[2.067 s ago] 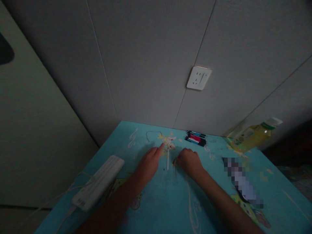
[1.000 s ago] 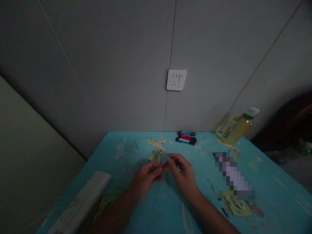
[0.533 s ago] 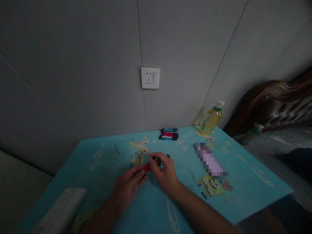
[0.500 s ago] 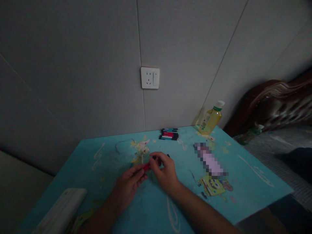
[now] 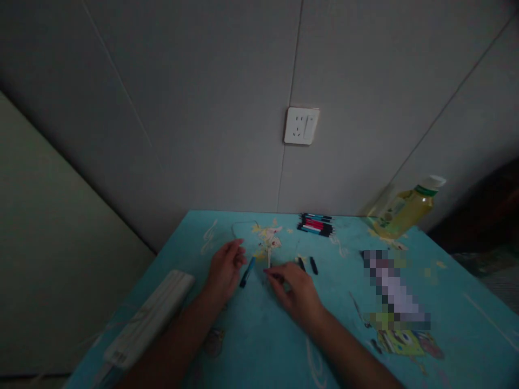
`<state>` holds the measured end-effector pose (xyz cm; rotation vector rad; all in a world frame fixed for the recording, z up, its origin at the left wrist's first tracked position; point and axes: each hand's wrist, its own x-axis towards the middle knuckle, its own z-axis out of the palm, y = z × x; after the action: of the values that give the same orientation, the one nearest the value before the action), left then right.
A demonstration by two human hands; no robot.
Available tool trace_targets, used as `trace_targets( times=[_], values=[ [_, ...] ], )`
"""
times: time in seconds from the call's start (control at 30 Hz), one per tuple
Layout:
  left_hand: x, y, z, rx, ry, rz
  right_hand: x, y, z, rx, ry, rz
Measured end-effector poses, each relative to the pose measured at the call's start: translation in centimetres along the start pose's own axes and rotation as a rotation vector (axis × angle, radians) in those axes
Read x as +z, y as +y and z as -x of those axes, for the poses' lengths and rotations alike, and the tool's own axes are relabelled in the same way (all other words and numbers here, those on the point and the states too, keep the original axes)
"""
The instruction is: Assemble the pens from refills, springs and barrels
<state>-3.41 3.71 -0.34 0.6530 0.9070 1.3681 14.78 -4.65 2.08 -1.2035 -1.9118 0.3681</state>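
Note:
My left hand (image 5: 226, 266) is over the blue tabletop with its fingers loosely bent and apart; nothing shows in them. Just to its right lies a blue pen barrel with a dark end (image 5: 248, 272). My right hand (image 5: 298, 289) reaches in from the right, thumb and forefinger close together near the lower end of thin white sticks (image 5: 269, 255). A small reddish spot shows at those fingertips; what it belongs to cannot be made out. Beyond the right hand lie two short black pen parts, one of them (image 5: 313, 265) fully visible.
A bundle of pens (image 5: 315, 225) lies at the back edge by the wall. A bottle of yellow liquid (image 5: 407, 210) stands at the back right, near a blurred-out purple object (image 5: 397, 289). At left lies a long white box (image 5: 150, 319). A socket (image 5: 301, 126) is on the wall.
My hands have come apart, and the red pen piece between them no longer shows clearly. The blue pen barrel and black parts are now uncovered. The view has turned left.

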Motion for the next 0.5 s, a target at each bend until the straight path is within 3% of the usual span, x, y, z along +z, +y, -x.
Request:
trace_targets(
  times=[0.13, 0.4, 0.5],
  values=[
    [0.0, 0.8, 0.0, 0.076, 0.025, -0.041, 2.1, -0.6, 0.6, -0.131, -0.158, 0.197],
    [0.1, -0.6, 0.4, 0.134, -0.007, 0.002, 4.4, -0.4, 0.3, -0.132, -0.249, 0.391],
    [0.0, -1.3, 0.2, 0.082, -0.005, 0.096, 4.6, -0.3, 0.3, -0.114, -0.282, 0.431]
  ],
)
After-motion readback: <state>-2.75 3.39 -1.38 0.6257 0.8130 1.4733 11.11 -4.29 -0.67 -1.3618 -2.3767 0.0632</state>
